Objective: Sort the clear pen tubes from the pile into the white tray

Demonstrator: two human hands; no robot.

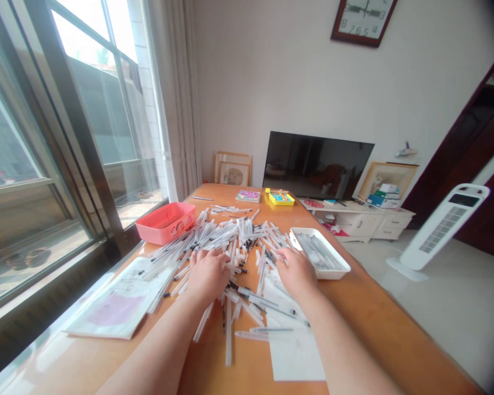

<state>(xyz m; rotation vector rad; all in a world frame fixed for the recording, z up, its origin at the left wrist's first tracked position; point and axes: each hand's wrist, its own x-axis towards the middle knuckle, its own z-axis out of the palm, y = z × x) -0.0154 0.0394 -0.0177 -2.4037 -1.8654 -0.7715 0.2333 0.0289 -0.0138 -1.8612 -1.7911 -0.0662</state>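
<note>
A large heap of clear pen barrels (216,236), with black pieces and pale caps among them, spreads over the middle of the wooden table (354,329). At the heap's near left side lies my left hand (209,274), back upward and fingers curled in; what they hold, if anything, is hidden. My right hand (297,271) is at the heap's right side, fingers bent together on pen parts that I cannot make out. Just beyond it stands a white tray (333,269) with pens lying lengthwise inside. Several loose pens (267,302) lie between my forearms, some over a white paper sheet (294,356).
At the heap's left are a pink plastic basket (164,233) and a paper booklet (115,307). A yellow box (280,200) and a colourful booklet (247,196) lie at the far end. Windows (94,109) line the left; a white tower fan (442,230) stands right.
</note>
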